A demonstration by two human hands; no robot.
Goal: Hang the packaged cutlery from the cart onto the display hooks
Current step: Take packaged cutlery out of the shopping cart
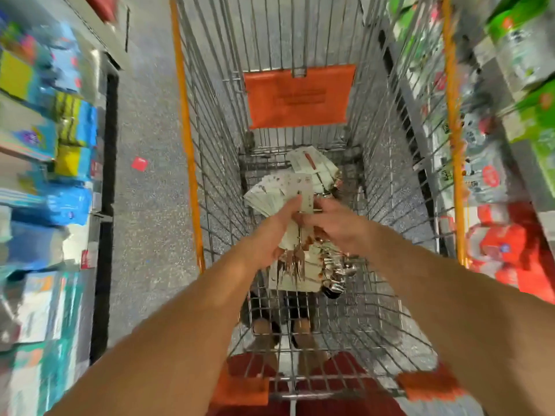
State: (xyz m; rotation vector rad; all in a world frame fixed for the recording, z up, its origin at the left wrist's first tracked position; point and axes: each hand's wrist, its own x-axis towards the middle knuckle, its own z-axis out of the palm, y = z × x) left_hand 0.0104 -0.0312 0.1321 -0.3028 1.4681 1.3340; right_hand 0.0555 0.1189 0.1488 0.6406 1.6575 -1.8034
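A fanned bundle of cutlery packs (279,193) is gripped by the left hand (271,235) above the cart (300,97), cards pointing away, metal ends toward the person. The right hand (333,226) seems to pinch one pack, though blur hides the fingers. More packs (312,165) lie in the cart. Shelves (45,145) flank the speckled floor (150,205).

Both hands (303,226) meet over the cart (216,145), holding fanned cutlery packs (276,190); more packs (315,163) lie in its basket beyond. Shelves (45,145) flank the aisle.
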